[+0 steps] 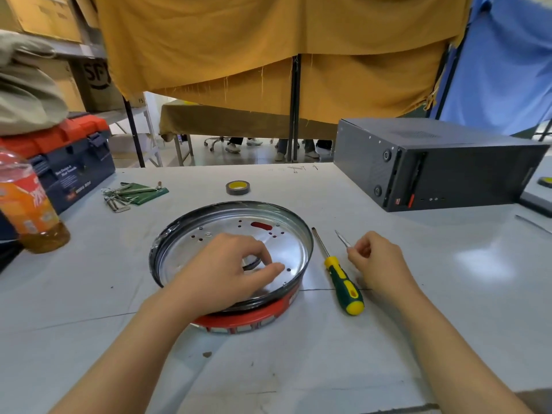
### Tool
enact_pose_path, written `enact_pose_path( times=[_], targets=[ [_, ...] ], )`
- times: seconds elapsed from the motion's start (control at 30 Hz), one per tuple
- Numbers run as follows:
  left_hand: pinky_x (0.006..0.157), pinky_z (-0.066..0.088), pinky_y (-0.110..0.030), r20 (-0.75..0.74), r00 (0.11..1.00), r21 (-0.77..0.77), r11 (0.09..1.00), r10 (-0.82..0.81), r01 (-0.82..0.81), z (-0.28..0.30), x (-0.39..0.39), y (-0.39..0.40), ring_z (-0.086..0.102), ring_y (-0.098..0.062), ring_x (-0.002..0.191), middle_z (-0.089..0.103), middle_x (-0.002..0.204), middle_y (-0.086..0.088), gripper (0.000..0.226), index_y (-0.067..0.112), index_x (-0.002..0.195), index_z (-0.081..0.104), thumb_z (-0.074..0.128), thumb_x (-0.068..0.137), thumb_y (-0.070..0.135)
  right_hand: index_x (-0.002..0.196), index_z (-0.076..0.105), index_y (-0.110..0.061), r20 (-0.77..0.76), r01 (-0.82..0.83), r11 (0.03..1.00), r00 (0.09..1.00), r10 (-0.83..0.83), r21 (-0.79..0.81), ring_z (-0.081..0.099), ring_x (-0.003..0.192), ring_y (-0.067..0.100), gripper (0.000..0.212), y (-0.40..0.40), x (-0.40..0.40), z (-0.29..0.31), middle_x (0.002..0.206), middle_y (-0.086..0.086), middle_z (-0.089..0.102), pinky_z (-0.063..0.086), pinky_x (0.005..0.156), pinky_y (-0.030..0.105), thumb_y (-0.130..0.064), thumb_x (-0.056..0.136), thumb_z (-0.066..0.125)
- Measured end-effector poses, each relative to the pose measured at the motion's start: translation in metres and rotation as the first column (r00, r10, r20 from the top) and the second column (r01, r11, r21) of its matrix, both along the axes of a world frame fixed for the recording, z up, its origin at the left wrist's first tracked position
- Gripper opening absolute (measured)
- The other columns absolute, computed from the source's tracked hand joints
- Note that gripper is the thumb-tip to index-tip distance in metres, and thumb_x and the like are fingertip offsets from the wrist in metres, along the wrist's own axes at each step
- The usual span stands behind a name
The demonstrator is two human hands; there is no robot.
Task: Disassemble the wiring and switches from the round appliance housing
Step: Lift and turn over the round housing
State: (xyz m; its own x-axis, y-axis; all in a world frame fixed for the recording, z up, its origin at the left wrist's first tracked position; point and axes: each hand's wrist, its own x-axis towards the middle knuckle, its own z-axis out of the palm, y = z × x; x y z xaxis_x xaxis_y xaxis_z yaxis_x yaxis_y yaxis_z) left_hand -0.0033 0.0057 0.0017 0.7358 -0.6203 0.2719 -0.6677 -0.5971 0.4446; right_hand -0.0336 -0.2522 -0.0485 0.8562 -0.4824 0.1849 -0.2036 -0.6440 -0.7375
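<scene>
Our left hand [230, 264] reaches into the housing [231, 252] at worktop centre, fingers [268, 268] curled round a dark ring; our right hand [373, 261], at three o'clock, pinches tweezers [342, 239] pointing eleven o'clock; the screwdriver [337, 273] lies between

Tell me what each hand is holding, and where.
Right hand grips tweezers at their rear end, tips pointing away. Left hand pinches a dark ring by its rim, inside the round housing.
</scene>
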Motion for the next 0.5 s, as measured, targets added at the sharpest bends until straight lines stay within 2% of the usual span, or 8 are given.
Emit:
enact_pose_path(
  times=[0.03, 0.1, 0.2, 0.27, 0.37, 0.5],
  targets=[
    [0.081, 0.048, -0.036, 0.011, 1.000, 0.005, 1.000, -0.001, 0.001, 0.000, -0.002, 0.003, 0.060, -0.005, 0.087, 0.068, 0.088, 0.012, 0.036, 0.030, 0.087, 0.069, 0.049, 0.081, 0.059, 0.084, 0.054, -0.014, 0.048, -0.018, 0.997, 0.999, 0.014, 0.078, 0.055, 0.067, 0.012, 0.010, 0.003, 0.000, 0.002, 0.079, 0.002, 0.062, 0.039, 0.055, 0.022, -0.016, 0.093, 0.057],
    [0.081, 0.048, -0.033, 0.021, 1.000, 0.023, 1.000, -0.019, 0.018, -0.001, -0.005, 0.012, 0.060, -0.002, 0.088, 0.067, 0.090, 0.015, 0.038, 0.031, 0.090, 0.069, 0.050, 0.082, 0.063, 0.091, 0.057, -0.015, 0.101, -0.044, 0.991, 0.994, 0.031, 0.130, 0.058, 0.062, 0.012, 0.004, 0.008, 0.001, 0.004, 0.079, 0.003, 0.065, 0.043, 0.057, 0.022, -0.012, 0.093, 0.056],
    [0.083, 0.047, -0.027, 0.011, 0.999, 0.043, 0.998, -0.053, 0.053, -0.002, -0.008, 0.024, 0.058, 0.003, 0.091, 0.066, 0.094, 0.021, 0.044, 0.034, 0.096, 0.068, 0.053, 0.076, 0.070, 0.100, 0.062, -0.013, 0.038, 0.034, 0.998, 0.999, -0.035, 0.045, 0.063, 0.073, 0.020, 0.009, 0.011, 0.007, 0.002, 0.088, 0.008, 0.067, 0.050, 0.070, 0.029, -0.014, 0.092, 0.059],
    [0.085, 0.046, -0.024, 0.010, 0.997, 0.057, 0.995, -0.079, 0.078, -0.002, -0.009, 0.029, 0.056, 0.005, 0.093, 0.063, 0.097, 0.025, 0.042, 0.035, 0.098, 0.067, 0.057, 0.074, 0.068, 0.095, 0.066, -0.012, -0.021, 0.121, 0.992, 0.992, -0.122, -0.019, 0.063, 0.086, 0.024, 0.009, 0.010, 0.011, 0.000, 0.093, 0.009, 0.069, 0.048, 0.075, 0.030, -0.016, 0.090, 0.061],
    [0.085, 0.045, -0.026, 0.029, 0.993, 0.077, 0.990, -0.117, 0.115, -0.003, -0.009, 0.029, 0.054, 0.005, 0.092, 0.061, 0.094, 0.026, 0.035, 0.037, 0.094, 0.066, 0.060, 0.074, 0.064, 0.086, 0.066, -0.011, -0.079, 0.190, 0.981, 0.978, -0.193, -0.034, 0.057, 0.086, 0.023, 0.009, 0.008, 0.012, -0.004, 0.095, 0.007, 0.066, 0.043, 0.069, 0.029, -0.012, 0.088, 0.058],
    [0.079, 0.046, -0.031, 0.101, 0.986, 0.105, 0.987, -0.132, 0.122, -0.006, -0.013, 0.022, 0.053, -0.001, 0.083, 0.062, 0.084, 0.015, 0.023, 0.030, 0.085, 0.067, 0.063, 0.080, 0.052, 0.083, 0.060, -0.010, -0.120, 0.230, 0.971, 0.964, -0.236, -0.065, 0.054, 0.082, 0.025, 0.008, 0.009, 0.012, -0.008, 0.090, 0.007, 0.061, 0.044, 0.065, 0.032, -0.014, 0.089, 0.057]
  ],
)
